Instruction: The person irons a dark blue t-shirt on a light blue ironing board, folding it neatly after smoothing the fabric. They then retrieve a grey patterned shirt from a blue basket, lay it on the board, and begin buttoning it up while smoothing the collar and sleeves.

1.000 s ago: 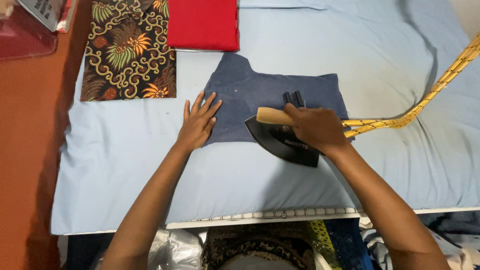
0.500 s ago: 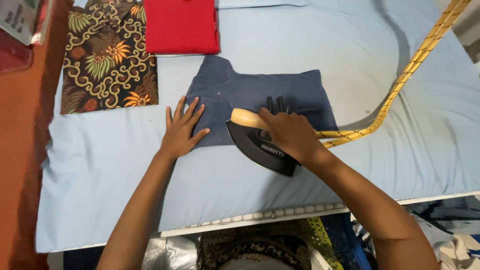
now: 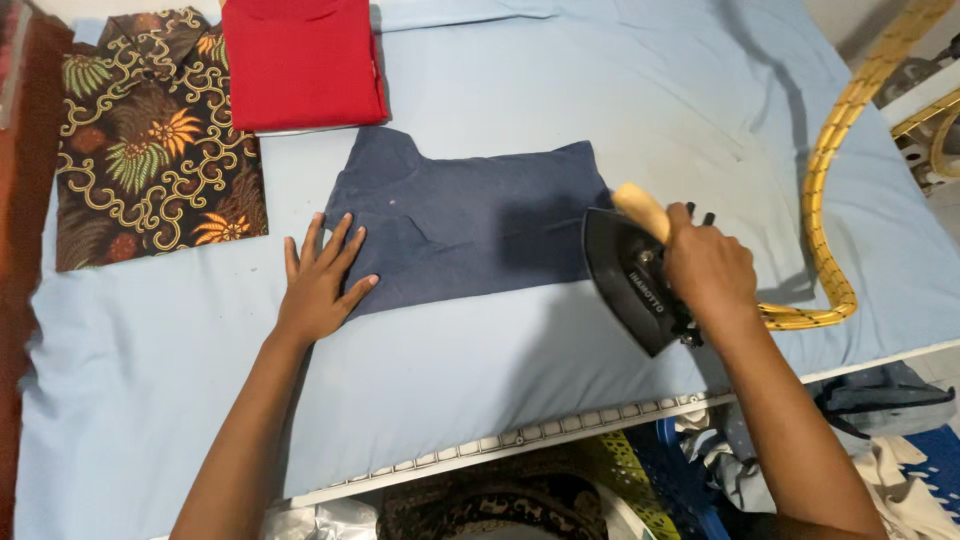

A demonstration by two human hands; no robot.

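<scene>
— What are the hands doing?

— The left hand (image 3: 318, 285) lies flat with fingers spread, pressing the lower left corner of the navy cloth (image 3: 465, 222). The right hand (image 3: 708, 272) is wrapped tight round the pale wooden handle of the iron (image 3: 628, 282).

— Where does the iron sit?

— At the right edge of the navy cloth, its black body tilted so the side faces up, the point toward the near edge of the surface (image 3: 520, 90). Whether the sole touches the cloth I cannot tell. A yellow braided cord (image 3: 832, 170) runs from behind the right hand, curls on the blue cover, then goes up and off the far right.

— Any containers?

— Below the near edge there is a blue basket (image 3: 690, 475), only part of it seen, with crumpled clothes (image 3: 880, 440) lying in and around it. What else it holds is hidden.

— Edges and room?

— The navy cloth lies about mid-surface, well clear of the near edge. A wide bare strip of blue cover runs in front of it, and more bare cover lies behind it and to the right, up to the cord. On the left the patterned cloth (image 3: 150, 140) reaches close to the left edge; the red cloth (image 3: 300, 62) lies at the far edge, its near side just beside the navy cloth's upper left corner.

— Count them.

— Two hands, one iron, one cord, three flat cloths on the surface: one navy, one red, one brown with orange and green leaves. One basket.
</scene>
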